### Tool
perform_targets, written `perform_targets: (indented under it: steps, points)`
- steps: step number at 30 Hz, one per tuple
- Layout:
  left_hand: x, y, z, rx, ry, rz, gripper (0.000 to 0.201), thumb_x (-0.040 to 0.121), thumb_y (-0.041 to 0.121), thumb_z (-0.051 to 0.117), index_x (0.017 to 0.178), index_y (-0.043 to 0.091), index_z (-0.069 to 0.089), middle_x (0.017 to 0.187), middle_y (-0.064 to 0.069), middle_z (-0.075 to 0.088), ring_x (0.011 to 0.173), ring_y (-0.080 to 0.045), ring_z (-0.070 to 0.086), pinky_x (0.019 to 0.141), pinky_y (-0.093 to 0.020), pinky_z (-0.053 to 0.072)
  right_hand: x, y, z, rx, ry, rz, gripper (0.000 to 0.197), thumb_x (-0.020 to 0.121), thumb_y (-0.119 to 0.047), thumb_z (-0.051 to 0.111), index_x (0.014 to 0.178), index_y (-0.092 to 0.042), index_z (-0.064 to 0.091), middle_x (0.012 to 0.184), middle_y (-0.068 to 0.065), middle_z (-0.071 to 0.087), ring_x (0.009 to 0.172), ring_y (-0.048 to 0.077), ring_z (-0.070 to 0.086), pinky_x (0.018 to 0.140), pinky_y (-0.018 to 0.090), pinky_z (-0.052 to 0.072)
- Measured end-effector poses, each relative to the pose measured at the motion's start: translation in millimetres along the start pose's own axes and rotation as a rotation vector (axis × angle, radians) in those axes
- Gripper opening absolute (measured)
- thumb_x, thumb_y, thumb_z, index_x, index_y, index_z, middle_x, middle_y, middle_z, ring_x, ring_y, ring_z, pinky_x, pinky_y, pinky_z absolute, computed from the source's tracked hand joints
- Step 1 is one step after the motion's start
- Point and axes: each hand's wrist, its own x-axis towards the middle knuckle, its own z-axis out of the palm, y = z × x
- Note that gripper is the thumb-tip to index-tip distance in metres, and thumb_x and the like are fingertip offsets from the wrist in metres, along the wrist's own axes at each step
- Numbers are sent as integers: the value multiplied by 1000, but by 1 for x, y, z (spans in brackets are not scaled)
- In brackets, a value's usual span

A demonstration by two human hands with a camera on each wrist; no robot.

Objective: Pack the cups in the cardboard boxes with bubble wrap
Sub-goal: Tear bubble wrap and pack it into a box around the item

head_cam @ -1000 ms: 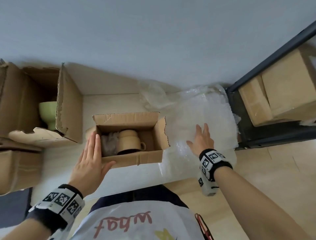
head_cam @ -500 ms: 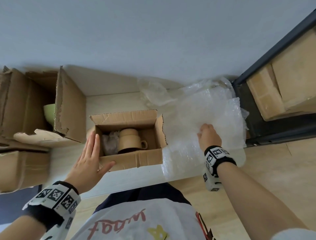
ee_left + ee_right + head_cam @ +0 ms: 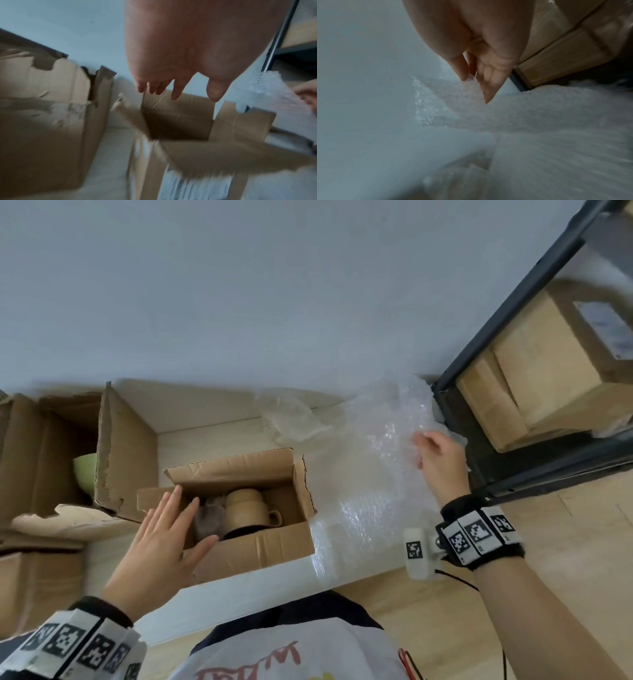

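Right hand (image 3: 440, 465): pinched an edge of the bubble wrap (image 3: 376, 460), raised partly off the worktop (image 3: 219, 436).
Left hand (image 3: 161, 542): fingers straight and spread, holding nothing, over the left rim of the small cardboard box (image 3: 260, 546).
Tan cup (image 3: 245, 513): stood inside that box, handle to the right, crumpled wrap just beside it on the left.
Green cup (image 3: 84, 474): inside the large torn box (image 3: 126, 453), far left.
Shelf (image 3: 513, 419): at right, carried more cartons.

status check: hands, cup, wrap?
Left hand open, resting on small box. Right hand pinching bubble wrap. Tan cup upside down in box. Nothing blocking.
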Motion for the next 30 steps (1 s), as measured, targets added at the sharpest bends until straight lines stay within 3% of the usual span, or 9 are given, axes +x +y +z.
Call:
perform_targets:
  steps: [3, 6, 9, 11, 14, 17, 21, 26, 30]
  points:
    - [3, 34, -28, -168, 94, 151, 83, 76, 67, 38, 148, 28, 23, 153, 14, 6, 139, -3, 6, 112, -26, 11, -14, -49, 4, 210, -33, -36, 19, 95, -22, 57, 88, -6, 64, 77, -3, 62, 73, 5, 60, 68, 20, 54]
    - [9, 73, -50, -347, 91, 265, 102, 64, 79, 48, 149, 37, 9, 150, 20, 11, 133, 8, 13, 107, -14, 14, -28, -94, 18, 440, -164, -28, 16, 94, -20, 57, 93, -5, 64, 91, 7, 69, 89, 20, 67, 78, 30, 57]
    - [14, 106, -69, -479, 118, 287, 112, 54, 84, 54, 147, 39, 11, 146, 19, 26, 120, 11, 35, 88, 6, 22, -42, -130, 36, 593, -240, -20, 24, 95, -14, 56, 104, 7, 61, 98, 16, 71, 91, 27, 70, 81, 36, 58]
    - [14, 119, -78, -524, 218, 310, 105, 55, 86, 55, 143, 40, 23, 142, 22, 39, 119, 11, 40, 88, 0, 27, -50, -146, 46, 613, -265, -29, 21, 93, -14, 58, 101, 5, 64, 94, 17, 71, 87, 28, 70, 75, 33, 58]
    - [9, 128, -90, -567, 296, 358, 102, 55, 84, 60, 141, 45, 23, 111, 48, 45, 103, 23, 46, 84, 2, 34, -59, -159, 59, 582, -266, -31, 16, 92, -12, 59, 98, 1, 66, 90, 14, 72, 82, 25, 70, 72, 32, 57]
    - [7, 130, -94, -508, 339, 354, 88, 71, 64, 65, 145, 38, 25, 122, 26, 57, 107, 9, 54, 88, -13, 45, -66, -165, 70, 593, -368, -26, 20, 93, -16, 57, 102, -1, 67, 96, 13, 72, 88, 27, 70, 79, 36, 57]
    - [6, 119, -105, -656, 470, 282, 29, 93, 6, 50, 117, 21, 58, 87, 5, 69, 78, -11, 64, 70, -34, 51, -65, -166, 73, 672, -556, -45, 22, 96, -21, 54, 98, -6, 69, 103, 10, 71, 98, 26, 68, 85, 35, 56]
    - [0, 98, -133, -1108, 340, 188, 19, 98, 5, 44, 110, 7, 60, 98, -5, 73, 88, -14, 70, 70, -21, 56, -35, -145, 74, 414, -306, -152, 31, 87, -27, 65, 116, -17, 60, 117, -4, 64, 111, 7, 59, 95, 24, 46]
    - [-1, 82, -148, -1376, 162, 144, 26, 94, 10, 47, 115, 1, 61, 104, -11, 72, 95, -26, 69, 81, -35, 57, -17, -131, 77, 449, -553, 46, 49, 79, -38, 67, 121, -14, 56, 117, 3, 64, 102, 12, 64, 95, 31, 49]
